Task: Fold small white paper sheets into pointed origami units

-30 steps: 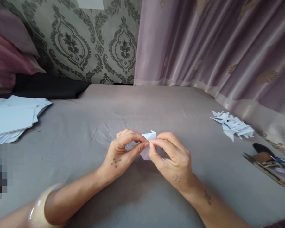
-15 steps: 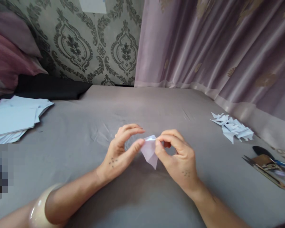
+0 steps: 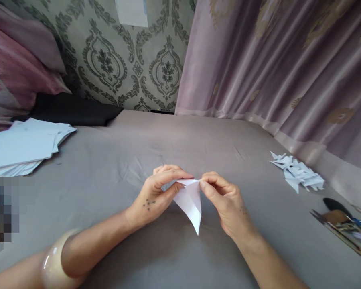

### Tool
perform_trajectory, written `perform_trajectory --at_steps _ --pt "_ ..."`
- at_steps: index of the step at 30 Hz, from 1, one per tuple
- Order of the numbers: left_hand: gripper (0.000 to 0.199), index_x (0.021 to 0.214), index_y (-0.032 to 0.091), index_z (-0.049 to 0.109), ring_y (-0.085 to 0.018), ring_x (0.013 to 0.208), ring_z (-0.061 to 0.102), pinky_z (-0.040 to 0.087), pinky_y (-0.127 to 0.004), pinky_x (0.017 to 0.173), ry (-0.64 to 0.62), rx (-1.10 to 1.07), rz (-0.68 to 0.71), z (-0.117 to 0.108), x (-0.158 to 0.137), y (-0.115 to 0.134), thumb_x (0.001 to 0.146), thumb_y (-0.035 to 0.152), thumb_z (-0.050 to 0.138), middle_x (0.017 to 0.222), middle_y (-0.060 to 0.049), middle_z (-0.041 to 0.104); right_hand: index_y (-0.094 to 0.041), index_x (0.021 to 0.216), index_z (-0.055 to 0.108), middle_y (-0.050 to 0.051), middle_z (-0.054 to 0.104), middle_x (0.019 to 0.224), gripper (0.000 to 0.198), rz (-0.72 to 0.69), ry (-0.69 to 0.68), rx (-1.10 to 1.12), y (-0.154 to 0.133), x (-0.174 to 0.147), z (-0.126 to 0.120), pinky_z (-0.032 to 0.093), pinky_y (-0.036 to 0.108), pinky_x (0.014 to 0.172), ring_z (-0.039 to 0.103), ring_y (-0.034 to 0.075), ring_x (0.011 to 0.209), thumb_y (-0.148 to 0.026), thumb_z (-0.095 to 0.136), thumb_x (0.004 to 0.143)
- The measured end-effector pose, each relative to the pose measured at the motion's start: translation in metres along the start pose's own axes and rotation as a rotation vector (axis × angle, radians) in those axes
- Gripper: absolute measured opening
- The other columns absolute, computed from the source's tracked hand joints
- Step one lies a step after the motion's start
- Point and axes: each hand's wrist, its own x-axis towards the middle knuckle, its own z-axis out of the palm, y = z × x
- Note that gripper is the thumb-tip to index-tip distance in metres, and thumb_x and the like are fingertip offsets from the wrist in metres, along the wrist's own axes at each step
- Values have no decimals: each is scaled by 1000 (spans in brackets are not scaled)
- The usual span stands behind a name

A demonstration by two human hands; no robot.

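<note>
A small folded piece of white paper (image 3: 191, 204) hangs between my two hands, its pointed tip facing down. My left hand (image 3: 159, 192) pinches its upper left side, with the thumb in front and the fingers stretched along the top edge. At the upper right corner, my right hand (image 3: 225, 202) grips the paper between thumb and forefinger, the other fingers curled. The paper is held above the grey sheet (image 3: 132, 257). A pale bangle (image 3: 55, 259) circles my left forearm.
To the left lies a stack of white paper sheets (image 3: 21, 144), with black cloth (image 3: 78, 110) behind it. On the right are a pile of folded white paper pieces (image 3: 299, 172) and scissors (image 3: 338, 233) among other small items. A purple curtain (image 3: 258, 72) hangs behind.
The paper has turned, and its tip now reaches lower and shows larger. My left fingers have closed down onto its top edge. The view has shifted slightly.
</note>
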Motion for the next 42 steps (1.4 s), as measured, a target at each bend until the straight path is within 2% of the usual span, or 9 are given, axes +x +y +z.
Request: perform_trajectory --at_steps 6,14,19,25,29,32,36,42 --pt "21 104 24 69 -21 99 60 40 -40 92 -65 -14 -12 -1 0 3 91 21 53 98 -6 71 -21 74 61 0 55 79 16 -48 -3 -68 -2 1 1 43 25 65 51 13 73 -31 60 86" --pt "18 97 22 72 -19 86 64 49 -33 80 -38 -185 -146 0 -1 7 89 30 58 96 -7 69 -21 76 63 2 57 78 13 -190 27 -267 -7 -3 3 44 29 68 53 15 74 -24 58 87" --pt "15 91 22 74 -17 81 64 50 -30 75 -13 -291 -204 1 1 9 86 30 62 93 -5 69 -21 79 66 2 59 78 12 -170 3 -265 -7 -3 3 45 29 67 54 14 74 -25 59 87" --pt "14 84 21 76 -16 77 64 51 -28 69 -33 -361 -369 -1 4 14 83 27 64 90 -5 70 -21 77 67 1 59 77 12 -164 -6 -268 -8 -1 0 46 26 65 54 13 72 -24 60 86" --pt "14 85 22 76 -17 79 65 51 -28 68 -30 -391 -426 1 4 14 83 27 64 92 -6 71 -20 74 65 1 58 76 15 -103 -37 -220 -8 0 -3 45 26 64 53 13 70 -28 60 86" --pt "14 87 23 77 -18 81 65 51 -28 69 -33 -381 -423 3 2 15 83 26 64 94 -5 70 -20 71 61 0 56 75 18 -56 -61 -162 -8 0 -2 44 24 62 51 12 68 -30 59 85" --pt "16 87 21 76 -19 83 65 52 -29 73 -66 -336 -430 4 0 16 84 28 61 92 -6 71 -19 68 56 -1 51 70 17 -45 -8 -188 -9 -1 2 41 23 58 48 11 64 -27 58 83" --pt "23 99 23 73 -22 97 63 48 -32 87 -221 -277 -389 -5 4 18 85 26 54 103 -4 70 -20 67 53 -2 51 68 14 -110 95 -321 -6 -2 4 42 25 62 48 12 65 -21 57 81"
